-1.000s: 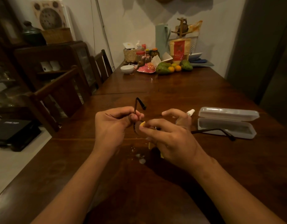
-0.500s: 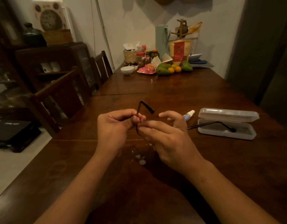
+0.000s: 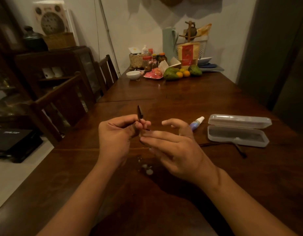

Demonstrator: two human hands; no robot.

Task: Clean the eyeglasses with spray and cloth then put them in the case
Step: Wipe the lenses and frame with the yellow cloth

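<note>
The left hand (image 3: pixel 116 133) pinches the eyeglasses (image 3: pixel 140 114) between thumb and fingers above the table (image 3: pixel 164 210). The right hand (image 3: pixel 176 150) lies against the frame, fingers extended; whether it grips cannot be determined. The spray bottle (image 3: pixel 196 122) and the open case (image 3: pixel 237 135) lie to the right.

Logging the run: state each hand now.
Left hand: closed on the eyeglasses.
Right hand: fingers extended at the eyeglasses; grip cannot be told.

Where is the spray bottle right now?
The spray bottle lies on the table, between the right hand and the open case.
</note>
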